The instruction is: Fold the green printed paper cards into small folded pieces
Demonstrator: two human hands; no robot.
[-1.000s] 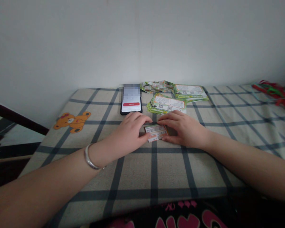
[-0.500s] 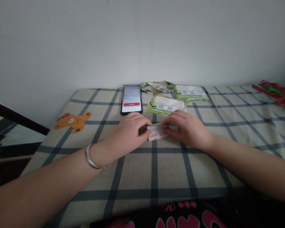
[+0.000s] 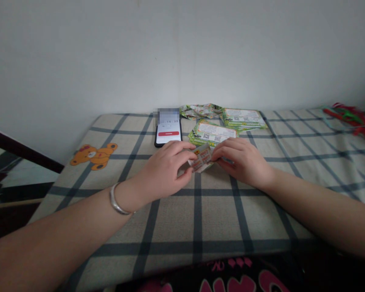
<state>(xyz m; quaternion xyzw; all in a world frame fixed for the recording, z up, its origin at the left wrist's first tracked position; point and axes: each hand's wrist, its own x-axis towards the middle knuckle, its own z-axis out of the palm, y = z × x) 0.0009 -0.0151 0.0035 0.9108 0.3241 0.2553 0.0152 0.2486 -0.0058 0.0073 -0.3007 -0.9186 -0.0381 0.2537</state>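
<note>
A small folded paper leaflet (image 3: 201, 158), printed in orange and white, is held just above the checked cloth between my hands. My right hand (image 3: 241, 162) pinches its right end between thumb and fingers. At its left end, my left hand (image 3: 172, 168) grips the paper with thumb and fingertips, a silver bangle on that wrist. Right behind the hands lies a fanned stack of green-bordered leaflets (image 3: 213, 133) with print and square codes, partly hidden by my right hand. A second stack of similar leaflets (image 3: 245, 117) rests farther back to the right.
A phone (image 3: 168, 134) with a lit screen lies behind my left hand. Crumpled or folded green paper (image 3: 200, 110) sits against the wall. A flat orange bear shape (image 3: 93, 156) is at the left, and red and green fabric or cord (image 3: 355, 119) at the far right.
The folded leaflet has been tilted and turned, so another printed face shows. My left fingers have spread a little, and my right fingers have shifted along its end.
</note>
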